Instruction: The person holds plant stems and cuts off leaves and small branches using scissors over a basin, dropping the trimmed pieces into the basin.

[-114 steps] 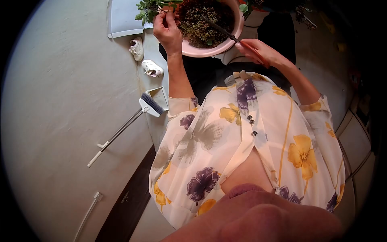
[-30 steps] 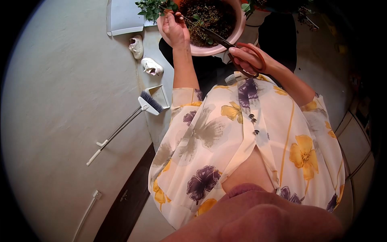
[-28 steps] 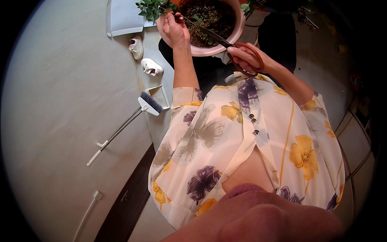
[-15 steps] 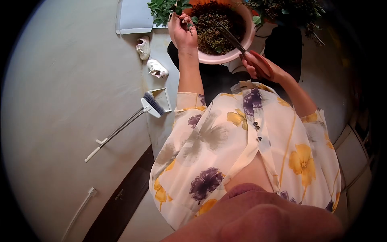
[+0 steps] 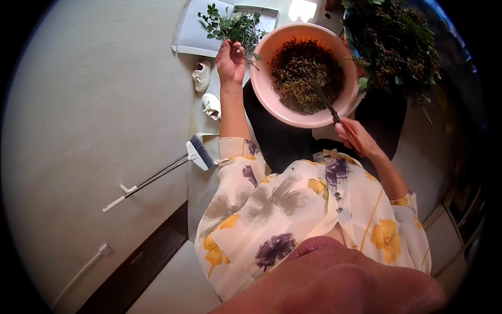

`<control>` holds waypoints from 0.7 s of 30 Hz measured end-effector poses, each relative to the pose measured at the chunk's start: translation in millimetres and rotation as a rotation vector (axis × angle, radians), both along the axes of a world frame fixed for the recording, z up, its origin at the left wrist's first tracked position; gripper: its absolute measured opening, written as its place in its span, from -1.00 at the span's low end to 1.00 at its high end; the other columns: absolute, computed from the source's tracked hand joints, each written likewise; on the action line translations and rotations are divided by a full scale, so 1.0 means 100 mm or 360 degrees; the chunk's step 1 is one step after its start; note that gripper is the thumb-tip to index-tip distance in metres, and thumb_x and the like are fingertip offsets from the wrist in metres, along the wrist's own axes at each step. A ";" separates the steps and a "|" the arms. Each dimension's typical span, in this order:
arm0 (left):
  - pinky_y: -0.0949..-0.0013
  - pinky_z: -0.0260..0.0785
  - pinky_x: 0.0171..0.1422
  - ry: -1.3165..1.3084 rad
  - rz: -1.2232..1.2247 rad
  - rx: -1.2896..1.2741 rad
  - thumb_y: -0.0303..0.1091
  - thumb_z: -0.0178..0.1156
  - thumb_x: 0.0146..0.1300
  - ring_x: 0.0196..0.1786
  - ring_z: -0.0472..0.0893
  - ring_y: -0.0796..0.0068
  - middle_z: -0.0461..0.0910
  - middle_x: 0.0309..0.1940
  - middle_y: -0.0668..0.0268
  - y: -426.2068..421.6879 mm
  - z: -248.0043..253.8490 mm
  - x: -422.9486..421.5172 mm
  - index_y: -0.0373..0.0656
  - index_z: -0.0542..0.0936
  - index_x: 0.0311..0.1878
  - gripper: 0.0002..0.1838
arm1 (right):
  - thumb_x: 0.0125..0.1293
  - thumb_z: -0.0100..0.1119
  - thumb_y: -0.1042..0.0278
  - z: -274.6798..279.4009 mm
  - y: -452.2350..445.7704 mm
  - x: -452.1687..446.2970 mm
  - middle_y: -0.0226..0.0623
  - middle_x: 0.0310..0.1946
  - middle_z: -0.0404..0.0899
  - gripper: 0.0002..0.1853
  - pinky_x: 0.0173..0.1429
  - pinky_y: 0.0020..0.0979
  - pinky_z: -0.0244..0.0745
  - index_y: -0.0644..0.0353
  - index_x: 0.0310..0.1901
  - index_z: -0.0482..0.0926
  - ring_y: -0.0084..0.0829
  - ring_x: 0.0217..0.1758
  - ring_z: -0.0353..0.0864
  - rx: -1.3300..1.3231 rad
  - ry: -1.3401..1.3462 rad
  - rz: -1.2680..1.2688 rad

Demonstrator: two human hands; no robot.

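My left hand (image 5: 231,64) is at the near edge of a heap of green leafy cuttings (image 5: 239,26), its fingers closed on a leafy sprig; part of the grip is hidden. The heap lies on an open white box (image 5: 192,32). My right hand (image 5: 356,137) grips scissors (image 5: 352,138) with red handles, their dark blades pointing into a pink basin (image 5: 290,118). Small brownish-green berry-like clusters (image 5: 303,76) fill the bottom of the basin. To its right lies a large pile of branches (image 5: 400,47) bearing similar clusters.
A pair of white shoes (image 5: 202,76) stands left of my left forearm. Lower down, a broom (image 5: 198,155) leans at a dustpan (image 5: 209,140) along the pale wall. A white cable trunking (image 5: 83,272) runs on the wall, above a dark brown strip (image 5: 141,261).
The view has tilted, showing more of the basin, box and branch pile. My left hand has moved left, away from the basin to the cuttings. The scissors' blades now point deeper into the basin.
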State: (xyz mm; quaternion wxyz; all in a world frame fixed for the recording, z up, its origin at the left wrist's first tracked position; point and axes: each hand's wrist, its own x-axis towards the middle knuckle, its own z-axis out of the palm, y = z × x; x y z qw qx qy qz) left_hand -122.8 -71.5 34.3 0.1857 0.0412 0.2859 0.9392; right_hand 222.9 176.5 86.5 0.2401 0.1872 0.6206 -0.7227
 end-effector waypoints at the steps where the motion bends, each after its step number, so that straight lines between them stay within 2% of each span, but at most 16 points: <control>1: 0.32 0.55 -0.05 -0.0001 -0.0050 0.0013 -0.39 0.21 0.42 -0.13 0.64 0.39 0.66 -0.23 0.21 -0.07 0.07 -0.11 -0.23 0.63 -0.10 -0.88 | 0.45 0.12 -0.14 0.04 0.00 -0.02 -0.58 -0.60 0.26 -0.53 -0.53 -0.58 0.18 0.16 -0.34 0.40 -0.70 -0.61 0.25 0.0035 0.0013 0.0021; 3: 0.33 0.56 -0.05 0.0062 -0.0078 0.0043 -0.38 0.21 0.42 -0.14 0.65 0.39 0.67 -0.22 0.19 -0.29 0.23 -0.36 -0.23 0.63 -0.10 -0.87 | 0.44 0.13 -0.15 0.10 -0.02 -0.08 -0.58 -0.61 0.26 -0.53 -0.54 -0.57 0.15 0.16 -0.34 0.42 -0.71 -0.60 0.26 0.0112 0.0077 0.0079; 5: 0.34 0.58 -0.04 0.0154 0.0058 -0.0343 -0.38 0.20 0.43 -0.13 0.67 0.37 0.68 -0.20 0.17 -0.49 0.41 -0.64 -0.26 0.62 -0.10 -0.85 | 0.43 0.13 -0.17 0.13 -0.03 -0.13 -0.59 -0.63 0.26 -0.51 -0.55 -0.56 0.12 0.16 -0.35 0.42 -0.70 -0.61 0.26 0.0191 0.0168 0.0128; 6: 0.29 0.61 -0.02 0.0151 0.0114 -0.0648 -0.38 0.18 0.44 -0.12 0.68 0.32 0.67 -0.21 0.15 -0.46 0.41 -0.83 -0.29 0.61 -0.12 -0.85 | 0.42 0.13 -0.20 0.08 -0.08 -0.06 -0.59 -0.65 0.26 -0.49 -0.54 -0.55 0.09 0.16 -0.37 0.42 -0.69 -0.61 0.25 0.0199 0.0162 0.0077; 7: 0.23 0.63 0.00 0.0189 0.0182 -0.0947 -0.39 0.16 0.45 -0.10 0.68 0.24 0.67 -0.19 0.12 -0.57 0.42 -1.00 -0.30 0.60 -0.08 -0.84 | 0.43 0.13 -0.14 0.08 -0.07 -0.08 -0.58 -0.65 0.26 -0.52 -0.54 -0.54 0.10 0.17 -0.38 0.42 -0.70 -0.61 0.24 0.0214 0.0155 0.0120; 8: 0.21 0.63 0.00 0.0058 0.0119 -0.1169 -0.36 0.19 0.43 -0.12 0.67 0.20 0.65 -0.19 0.11 -0.72 0.32 -1.27 -0.32 0.58 -0.01 -0.78 | 0.44 0.13 -0.10 0.14 -0.09 -0.10 -0.58 -0.65 0.26 -0.54 -0.53 -0.54 0.10 0.18 -0.38 0.42 -0.69 -0.61 0.23 0.0226 0.0172 0.0139; 9: 0.22 0.65 0.06 0.0032 0.0091 -0.1506 -0.32 0.22 0.40 -0.05 0.69 0.14 0.65 -0.15 0.08 -0.84 0.22 -1.46 -0.39 0.49 0.18 -0.60 | 0.45 0.13 -0.07 0.21 -0.12 -0.11 -0.57 -0.65 0.27 -0.56 -0.53 -0.54 0.10 0.18 -0.38 0.42 -0.69 -0.61 0.22 0.0234 0.0169 0.0137; 11: 0.38 0.63 -0.16 0.0197 0.0228 -0.2407 -0.31 0.23 0.36 -0.23 0.68 0.39 0.66 -0.18 0.16 -0.88 0.13 -1.70 -0.37 0.56 0.12 -0.63 | 0.45 0.15 0.00 0.15 -0.13 -0.09 -0.53 -0.62 0.29 -0.59 -0.47 -0.51 0.15 0.20 -0.36 0.42 -0.68 -0.54 0.25 0.0324 0.0286 0.0171; 13: 0.46 0.53 -0.28 0.0444 0.0343 -0.1743 -0.40 0.21 0.38 -0.39 0.63 0.52 0.67 -0.40 0.27 -0.59 0.22 -1.66 -0.36 0.62 0.01 -0.75 | 0.44 0.17 -0.04 0.20 -0.13 -0.06 -0.52 -0.61 0.27 -0.58 -0.45 -0.48 0.17 0.19 -0.35 0.41 -0.66 -0.52 0.24 0.0267 0.0316 0.0109; 15: 0.50 0.52 -0.22 0.0813 0.0481 -0.1614 -0.46 0.21 0.37 -0.33 0.63 0.57 0.69 -0.33 0.25 -0.14 0.61 -1.07 -0.34 0.64 0.00 -0.79 | 0.43 0.19 -0.01 0.15 -0.15 -0.04 -0.55 -0.60 0.26 -0.60 -0.46 -0.50 0.15 0.18 -0.34 0.40 -0.68 -0.55 0.23 0.0290 0.0471 -0.0028; 17: 0.53 0.52 -0.13 0.1169 0.0449 -0.1536 -0.46 0.23 0.36 -0.27 0.63 0.59 0.70 -0.28 0.28 0.38 0.89 -0.56 -0.31 0.65 0.00 -0.80 | 0.42 0.21 0.08 0.28 -0.16 -0.01 -0.55 -0.58 0.27 -0.65 -0.46 -0.53 0.16 0.18 -0.32 0.37 -0.69 -0.55 0.24 0.0071 0.0434 -0.0200; 18: 0.54 0.51 -0.08 0.1368 0.0339 -0.1510 -0.44 0.25 0.35 -0.22 0.63 0.62 0.70 -0.23 0.32 0.63 1.07 -0.27 -0.26 0.66 0.01 -0.79 | 0.42 0.22 0.12 0.31 -0.15 0.00 -0.55 -0.59 0.28 -0.67 -0.46 -0.54 0.16 0.17 -0.31 0.37 -0.70 -0.55 0.25 0.0012 0.0524 -0.0275; 19: 0.53 0.51 -0.10 0.1393 0.0217 -0.1513 -0.42 0.27 0.35 -0.22 0.64 0.60 0.70 -0.25 0.33 0.87 1.19 0.00 -0.26 0.68 -0.02 -0.81 | 0.41 0.24 0.16 0.34 -0.15 0.02 -0.55 -0.59 0.28 -0.69 -0.45 -0.55 0.17 0.16 -0.30 0.36 -0.71 -0.55 0.26 -0.0044 0.0611 -0.0346; 21: 0.49 0.51 -0.10 0.1712 0.0080 -0.1416 -0.40 0.29 0.34 -0.22 0.65 0.57 0.70 -0.25 0.30 1.29 1.33 0.39 -0.26 0.71 -0.08 -0.83 | 0.40 0.24 0.21 0.40 -0.15 0.06 -0.55 -0.58 0.30 -0.73 -0.45 -0.55 0.20 0.14 -0.27 0.36 -0.69 -0.55 0.27 -0.0099 0.0588 -0.0441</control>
